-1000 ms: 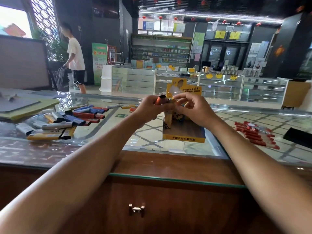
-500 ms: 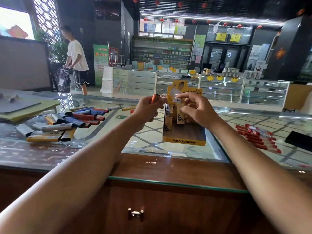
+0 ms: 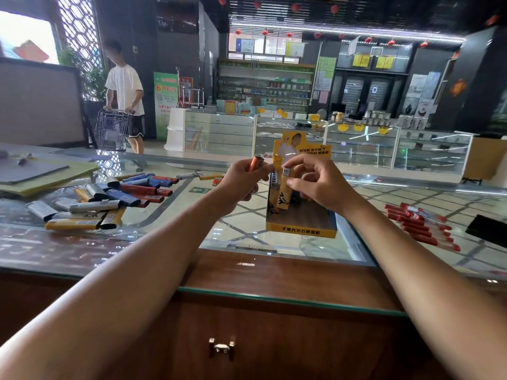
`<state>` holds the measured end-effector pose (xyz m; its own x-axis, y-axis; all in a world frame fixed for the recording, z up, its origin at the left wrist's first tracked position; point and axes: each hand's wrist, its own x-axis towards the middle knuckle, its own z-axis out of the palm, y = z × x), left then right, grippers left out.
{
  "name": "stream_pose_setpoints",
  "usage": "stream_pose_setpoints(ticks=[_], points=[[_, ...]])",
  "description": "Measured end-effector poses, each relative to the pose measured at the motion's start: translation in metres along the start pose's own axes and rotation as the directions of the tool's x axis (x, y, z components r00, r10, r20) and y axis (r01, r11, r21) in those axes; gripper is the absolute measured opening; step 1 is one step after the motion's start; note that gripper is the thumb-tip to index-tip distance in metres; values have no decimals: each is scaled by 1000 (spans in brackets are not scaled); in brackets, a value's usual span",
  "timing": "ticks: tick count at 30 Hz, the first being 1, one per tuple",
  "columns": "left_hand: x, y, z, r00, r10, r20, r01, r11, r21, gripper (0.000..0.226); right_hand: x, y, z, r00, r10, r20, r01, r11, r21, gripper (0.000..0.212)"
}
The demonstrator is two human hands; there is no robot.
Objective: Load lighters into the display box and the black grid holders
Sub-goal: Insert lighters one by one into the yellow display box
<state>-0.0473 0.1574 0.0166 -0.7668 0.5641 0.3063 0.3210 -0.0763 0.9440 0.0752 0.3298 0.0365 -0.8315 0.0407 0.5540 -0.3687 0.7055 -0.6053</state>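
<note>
The right hand [image 3: 323, 185] pinches the top of a yellow lighter [image 3: 285, 193] standing at the left end of the box [image 3: 301, 219]. Neither hand steadies the box, so a skewed push could tip it or knock the few lighters [image 3: 274, 183] upright beside it. The left hand [image 3: 238, 185] grips an orange lighter [image 3: 255, 163] just left of the box, and a loose hold might drop it on the glass counter [image 3: 164, 237], where spare lighters [image 3: 109, 198] lie heaped at far left.

Display box [image 3: 301, 219] is set centrally on the glass counter [image 3: 170, 237]; lighter pile [image 3: 109, 200] is spread left, lighter row [image 3: 419, 224] laid right.
</note>
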Motion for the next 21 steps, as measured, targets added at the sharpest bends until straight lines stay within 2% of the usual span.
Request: stream_pose_setpoints(ticks=[11,15,21], points=[[-1,0,0,999,-18,41,18,1000,16,25,1,6,-8,998,55,-40,-55,998,-4,23],[0,-1,0,999,-21,37,21,1000,18,21,2,9,-10,996,73,-40,-74,997,-20,22],[1,-3,0,999,-15,44,13,999,42,19,5,19,-9,984,81,-160,-105,984,-147,22]])
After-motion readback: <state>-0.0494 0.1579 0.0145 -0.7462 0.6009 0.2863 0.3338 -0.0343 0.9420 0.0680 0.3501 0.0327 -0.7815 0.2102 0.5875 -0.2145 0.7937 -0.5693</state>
